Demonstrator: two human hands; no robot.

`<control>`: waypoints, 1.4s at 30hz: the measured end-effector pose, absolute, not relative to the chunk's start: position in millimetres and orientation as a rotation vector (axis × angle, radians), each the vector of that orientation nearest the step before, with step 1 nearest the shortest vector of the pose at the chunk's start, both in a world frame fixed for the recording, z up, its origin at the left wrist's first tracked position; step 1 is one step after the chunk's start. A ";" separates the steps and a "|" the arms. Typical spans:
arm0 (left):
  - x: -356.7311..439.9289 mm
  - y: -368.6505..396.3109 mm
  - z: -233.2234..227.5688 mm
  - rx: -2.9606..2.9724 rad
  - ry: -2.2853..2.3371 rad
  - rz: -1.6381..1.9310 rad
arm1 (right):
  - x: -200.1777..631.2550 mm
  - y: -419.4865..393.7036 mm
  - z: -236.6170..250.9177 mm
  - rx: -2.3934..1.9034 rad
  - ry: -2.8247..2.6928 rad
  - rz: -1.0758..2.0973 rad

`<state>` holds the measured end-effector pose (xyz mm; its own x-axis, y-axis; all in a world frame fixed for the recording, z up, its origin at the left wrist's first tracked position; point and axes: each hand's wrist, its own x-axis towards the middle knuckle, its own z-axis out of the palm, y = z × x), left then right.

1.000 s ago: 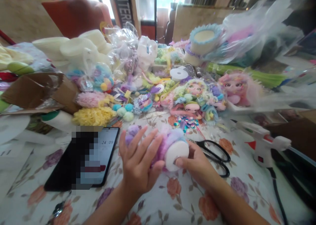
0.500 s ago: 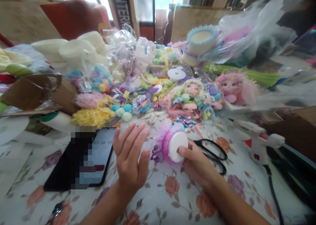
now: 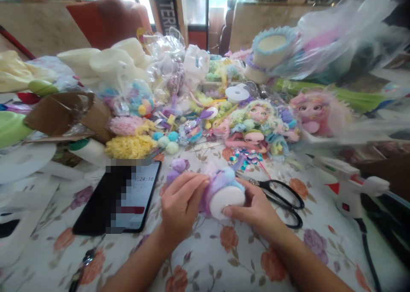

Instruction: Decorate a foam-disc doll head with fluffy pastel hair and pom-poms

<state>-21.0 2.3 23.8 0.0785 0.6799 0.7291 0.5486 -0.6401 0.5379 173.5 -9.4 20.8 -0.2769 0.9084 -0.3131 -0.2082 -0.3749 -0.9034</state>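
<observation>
A small round craft piece (image 3: 226,201) with a flat white base and a fluffy purple, pink and blue trim is held above the flowered tablecloth. My right hand (image 3: 256,204) grips it from the right, thumb on the white base and fingers behind. On its left side my left hand (image 3: 182,202) has its fingertips closed at the purple trim; the exact pinch is partly hidden. Purple pompoms (image 3: 179,167) lie just beyond my left hand. Black-handled scissors (image 3: 285,200) rest right of my right hand, their blades partly covered by it.
A phone (image 3: 118,202) lies at the left and a white glue gun (image 3: 352,185) at the right. Iridescent sequins (image 3: 245,157) are scattered behind the hands. Farther back are doll heads (image 3: 259,112), a ribbon spool (image 3: 237,94), yellow trim (image 3: 130,146) and a cardboard box (image 3: 64,112).
My left hand has gone from spread fingers to closed fingertips at the trim. The craft piece has turned, its white base now facing lower, and blue fluff shows. The view has shifted slightly left.
</observation>
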 end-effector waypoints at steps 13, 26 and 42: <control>-25.2 9.6 23.1 2.303 1.262 1.828 | 172.4 -7.3 20.1 -1.131 -0.913 1.739; -28.5 12.7 19.3 1.945 1.734 1.643 | 177.6 -11.0 17.6 -0.987 -0.919 1.807; 9.2 -3.1 12.5 2.899 1.153 1.266 | 166.4 -5.6 20.8 -0.899 -0.564 1.811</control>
